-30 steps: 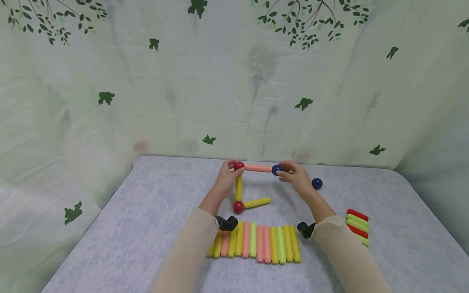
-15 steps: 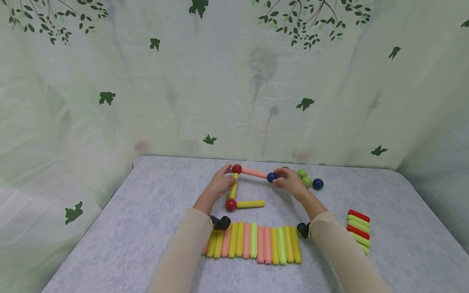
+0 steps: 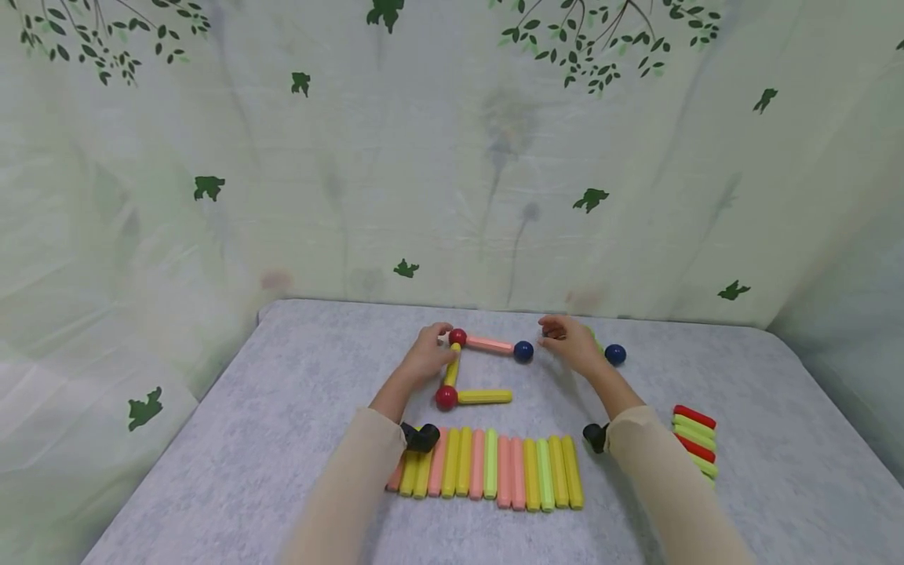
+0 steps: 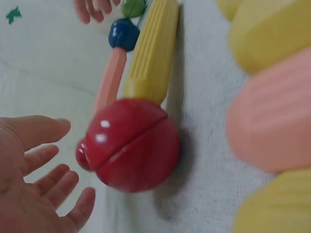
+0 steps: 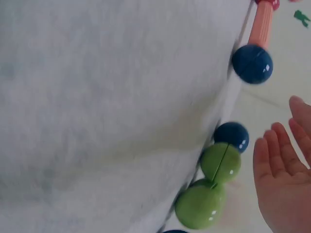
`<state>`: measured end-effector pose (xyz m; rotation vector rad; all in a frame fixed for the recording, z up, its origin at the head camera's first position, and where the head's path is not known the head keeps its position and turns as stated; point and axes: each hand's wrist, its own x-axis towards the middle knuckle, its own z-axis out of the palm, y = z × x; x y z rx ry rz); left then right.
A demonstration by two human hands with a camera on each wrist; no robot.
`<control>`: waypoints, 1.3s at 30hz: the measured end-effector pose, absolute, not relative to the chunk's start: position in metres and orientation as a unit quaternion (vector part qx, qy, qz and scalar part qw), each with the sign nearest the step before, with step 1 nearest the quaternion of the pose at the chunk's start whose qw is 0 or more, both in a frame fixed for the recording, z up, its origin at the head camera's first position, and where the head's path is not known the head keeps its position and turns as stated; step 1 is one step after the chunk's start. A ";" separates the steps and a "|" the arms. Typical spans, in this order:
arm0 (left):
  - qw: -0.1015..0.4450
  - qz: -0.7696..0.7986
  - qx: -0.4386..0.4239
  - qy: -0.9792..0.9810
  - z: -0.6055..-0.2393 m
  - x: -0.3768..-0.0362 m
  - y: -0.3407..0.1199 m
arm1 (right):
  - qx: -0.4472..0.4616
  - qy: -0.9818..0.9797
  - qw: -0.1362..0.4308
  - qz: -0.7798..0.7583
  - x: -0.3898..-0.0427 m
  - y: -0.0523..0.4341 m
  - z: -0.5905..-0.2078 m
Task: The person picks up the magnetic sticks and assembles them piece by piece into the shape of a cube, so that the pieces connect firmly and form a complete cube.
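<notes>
A shape of sticks and balls lies on the table. Its far red ball (image 3: 457, 337) joins a pink stick (image 3: 490, 345) and a yellow stick (image 3: 453, 366). At the pink stick's other end sits a blue ball (image 3: 523, 351). The near red ball (image 4: 133, 145) bears a second yellow stick (image 3: 484, 397) pointing right. My left hand (image 3: 428, 355) is beside the far red ball, its fingers spread and holding nothing in the left wrist view. My right hand (image 3: 570, 345) hovers right of the blue ball, apart from it, with relaxed fingers and nothing in them.
In front lies a row of yellow, pink and green sticks (image 3: 490, 464). Red and green sticks (image 3: 694, 439) are stacked at the right, partly behind the sleeve. Green balls (image 5: 200, 206) and another blue ball (image 5: 232, 136) stand near the right hand. A leaf-patterned cloth (image 3: 452, 157) hangs behind the table.
The joined sticks and balls have come down toward me onto the table. My right hand has let go of the blue ball and moved right. My left hand has let go of the red ball.
</notes>
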<state>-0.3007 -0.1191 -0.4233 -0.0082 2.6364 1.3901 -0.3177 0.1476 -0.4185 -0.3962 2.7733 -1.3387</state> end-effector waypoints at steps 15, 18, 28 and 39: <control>0.198 0.220 0.270 0.916 -0.416 -0.273 -0.101 | -0.129 0.953 0.025 -0.272 -0.339 0.166 -0.424; 0.208 0.242 0.267 0.909 -0.419 -0.273 -0.099 | -0.130 0.960 0.027 -0.247 -0.342 0.166 -0.427; 0.224 0.281 0.259 0.896 -0.423 -0.273 -0.098 | -0.118 0.965 0.030 -0.233 -0.341 0.169 -0.430; 0.149 0.261 0.299 0.906 -0.424 -0.269 -0.106 | -0.155 0.926 0.001 -0.346 -0.308 0.167 -0.408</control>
